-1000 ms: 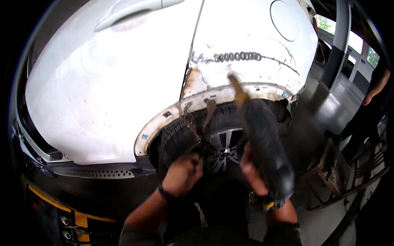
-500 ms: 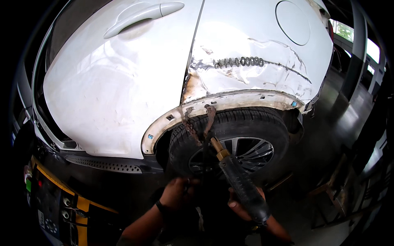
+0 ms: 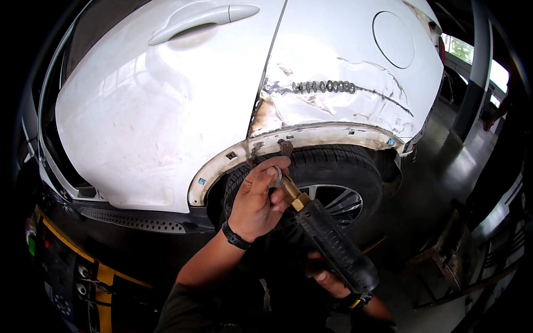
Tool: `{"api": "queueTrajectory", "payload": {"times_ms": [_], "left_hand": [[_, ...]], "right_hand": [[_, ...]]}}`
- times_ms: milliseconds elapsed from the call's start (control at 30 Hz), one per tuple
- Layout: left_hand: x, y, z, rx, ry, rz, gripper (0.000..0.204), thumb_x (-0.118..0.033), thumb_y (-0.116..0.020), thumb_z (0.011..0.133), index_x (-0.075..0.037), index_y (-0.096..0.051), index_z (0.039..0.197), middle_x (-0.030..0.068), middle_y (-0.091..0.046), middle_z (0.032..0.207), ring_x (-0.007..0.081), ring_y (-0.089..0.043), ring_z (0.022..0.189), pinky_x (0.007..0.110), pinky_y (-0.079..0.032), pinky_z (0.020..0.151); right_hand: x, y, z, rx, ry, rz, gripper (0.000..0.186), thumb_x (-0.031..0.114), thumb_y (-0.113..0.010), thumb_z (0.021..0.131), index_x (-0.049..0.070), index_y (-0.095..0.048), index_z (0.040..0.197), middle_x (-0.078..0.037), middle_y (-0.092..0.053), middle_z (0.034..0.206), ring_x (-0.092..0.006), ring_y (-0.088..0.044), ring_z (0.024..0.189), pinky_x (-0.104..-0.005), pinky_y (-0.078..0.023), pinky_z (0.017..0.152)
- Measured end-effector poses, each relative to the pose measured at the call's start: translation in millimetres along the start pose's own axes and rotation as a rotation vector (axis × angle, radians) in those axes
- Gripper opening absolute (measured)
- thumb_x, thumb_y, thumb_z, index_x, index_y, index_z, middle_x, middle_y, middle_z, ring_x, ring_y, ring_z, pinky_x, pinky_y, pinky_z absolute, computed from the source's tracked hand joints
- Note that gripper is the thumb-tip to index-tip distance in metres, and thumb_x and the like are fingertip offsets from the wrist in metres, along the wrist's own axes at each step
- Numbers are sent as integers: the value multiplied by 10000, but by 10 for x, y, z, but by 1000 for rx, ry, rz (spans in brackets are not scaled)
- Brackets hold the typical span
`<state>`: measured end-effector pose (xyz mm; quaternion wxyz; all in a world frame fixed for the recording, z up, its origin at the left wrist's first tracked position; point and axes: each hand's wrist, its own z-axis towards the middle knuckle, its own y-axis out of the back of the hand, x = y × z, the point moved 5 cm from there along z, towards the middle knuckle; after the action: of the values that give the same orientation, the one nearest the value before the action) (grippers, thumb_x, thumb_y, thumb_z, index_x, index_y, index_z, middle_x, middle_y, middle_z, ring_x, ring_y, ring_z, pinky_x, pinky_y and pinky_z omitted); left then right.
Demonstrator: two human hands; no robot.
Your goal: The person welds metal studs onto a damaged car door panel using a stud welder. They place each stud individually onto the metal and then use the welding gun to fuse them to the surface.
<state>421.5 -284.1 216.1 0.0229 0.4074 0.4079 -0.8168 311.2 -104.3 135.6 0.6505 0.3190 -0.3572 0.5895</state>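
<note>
My right hand (image 3: 328, 282) is wrapped round a black dent-pulling weld gun (image 3: 338, 247) with a brass tip, which points up and left. At that tip, my left hand (image 3: 255, 205) pinches a small metal washer (image 3: 278, 174) between thumb and fingers. Both hands are in front of the rear wheel (image 3: 333, 166) of a white car. Above the wheel arch, a row of metal washers (image 3: 333, 86) stands along a crease in the dented rear panel (image 3: 383, 77). Just above my left fingertips, a brown, rusty-looking piece (image 3: 285, 147) hangs at the arch edge.
The rear door (image 3: 155, 122) fills the left, with a black side step (image 3: 133, 221) below it. A black machine with yellow edges and cables (image 3: 104, 288) stands at the lower left. At the right are a metal stand (image 3: 444, 261) and another person's hand (image 3: 488, 124).
My left hand has risen from low in front of the wheel to the gun's tip, where a washer now shows in its fingers. The gun has shifted slightly right and down.
</note>
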Motion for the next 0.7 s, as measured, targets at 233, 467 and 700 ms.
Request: {"api": "queueTrajectory", "payload": {"times_ms": [233,467,700], "left_hand": [[-84,127,-34,-7,-61,104,268,-239,-561,1014,-48,-626,1191,23,-541,954,71,-437,652,206,-344,531],[-127,103,14,134,45,-30,342,-283,-533,1013,2,-618,1181,29,-547,886,66,-427,640,208,-344,535],[-358,-79,424,66,53,42,271,-202,-497,1022,-2,-585,1182,-11,-492,794,58,-399,618,211,-336,517]], "right_hand": [[21,-152,21,-47,-37,-39,388,195,-761,902,21,-646,1230,-120,-720,1072,-242,-688,1020,-383,-550,879],[107,-176,91,-76,-2,-100,368,166,-743,914,10,-638,1231,-97,-707,1019,-203,-681,958,-339,-542,840],[367,-215,639,-68,68,46,300,95,-643,984,-13,-579,1256,-29,-615,838,-120,-603,765,-285,-512,713]]}}
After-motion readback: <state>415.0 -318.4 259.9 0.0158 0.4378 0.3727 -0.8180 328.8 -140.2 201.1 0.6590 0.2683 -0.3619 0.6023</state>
